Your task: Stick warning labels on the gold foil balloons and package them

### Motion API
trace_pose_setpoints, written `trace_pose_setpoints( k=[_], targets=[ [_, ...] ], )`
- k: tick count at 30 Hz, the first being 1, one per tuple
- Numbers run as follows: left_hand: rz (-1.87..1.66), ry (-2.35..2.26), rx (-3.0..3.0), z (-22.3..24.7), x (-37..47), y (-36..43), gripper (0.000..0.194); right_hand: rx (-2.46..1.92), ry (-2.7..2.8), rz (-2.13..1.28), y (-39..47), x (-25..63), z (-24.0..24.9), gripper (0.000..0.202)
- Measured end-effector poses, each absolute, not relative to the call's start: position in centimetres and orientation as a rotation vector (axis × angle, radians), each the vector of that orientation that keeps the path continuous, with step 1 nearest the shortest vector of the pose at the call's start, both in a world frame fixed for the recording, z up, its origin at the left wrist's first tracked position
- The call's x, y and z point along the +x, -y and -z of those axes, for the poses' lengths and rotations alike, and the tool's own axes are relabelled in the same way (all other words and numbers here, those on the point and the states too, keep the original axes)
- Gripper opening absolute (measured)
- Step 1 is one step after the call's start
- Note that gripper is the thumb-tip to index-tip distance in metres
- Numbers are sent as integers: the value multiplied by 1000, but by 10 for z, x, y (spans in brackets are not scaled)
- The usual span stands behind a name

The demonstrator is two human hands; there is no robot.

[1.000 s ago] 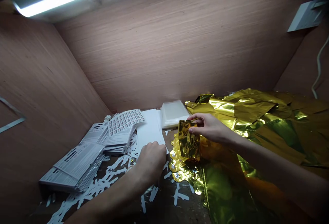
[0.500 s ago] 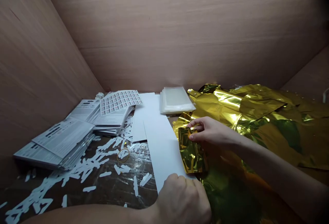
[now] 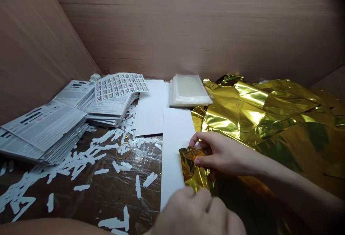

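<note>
My right hand [image 3: 212, 154] pinches the top edge of a crumpled, folded piece of gold foil [image 3: 192, 166] between thumb and fingers. My left hand [image 3: 198, 213], blurred at the bottom centre, is a closed fist at the foil's lower end; what its fingers grip is hidden. Under the foil's left side lies a long white card [image 3: 174, 138]. A large heap of shiny gold foil sheets [image 3: 285, 102] spreads over the right side, beneath and behind my right forearm.
Stacks of printed packets [image 3: 48, 127] stand at left, with a sticker sheet [image 3: 121, 85] on the rear stack. Clear plastic sleeves [image 3: 188, 91] sit at back centre. White paper scraps [image 3: 107, 156] and a rubber band [image 3: 123, 151] litter the dark tabletop [image 3: 107, 195]. Wooden panels surround it.
The view has shifted slightly. The foil piece has come lower and leftward in my right hand, looking more crumpled. My left fist has moved a little to the right.
</note>
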State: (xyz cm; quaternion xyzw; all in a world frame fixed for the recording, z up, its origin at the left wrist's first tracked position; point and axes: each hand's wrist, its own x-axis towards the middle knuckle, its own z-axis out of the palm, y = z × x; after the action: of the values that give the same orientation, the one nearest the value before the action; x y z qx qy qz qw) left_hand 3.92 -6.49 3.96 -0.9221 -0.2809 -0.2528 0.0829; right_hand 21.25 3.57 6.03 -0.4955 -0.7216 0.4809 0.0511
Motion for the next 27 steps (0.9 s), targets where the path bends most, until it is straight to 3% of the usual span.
trace_pose_setpoints(
  k=[7,11,17,27],
  targets=[
    [748,868,-2816,-20,-6,47,36,-1256,2532,-1049,-19,205,-58,20],
    [698,872,-2859,-4,-21,50,42,-1180,2661,-1030,-22,206,-67,21],
    [557,821,-2854,-6,-24,48,32,-1205,2692,-976,-28,207,-66,13],
    [357,771,-2812,-3,-36,50,45,-947,2601,-988,-30,206,-50,16]
  ],
)
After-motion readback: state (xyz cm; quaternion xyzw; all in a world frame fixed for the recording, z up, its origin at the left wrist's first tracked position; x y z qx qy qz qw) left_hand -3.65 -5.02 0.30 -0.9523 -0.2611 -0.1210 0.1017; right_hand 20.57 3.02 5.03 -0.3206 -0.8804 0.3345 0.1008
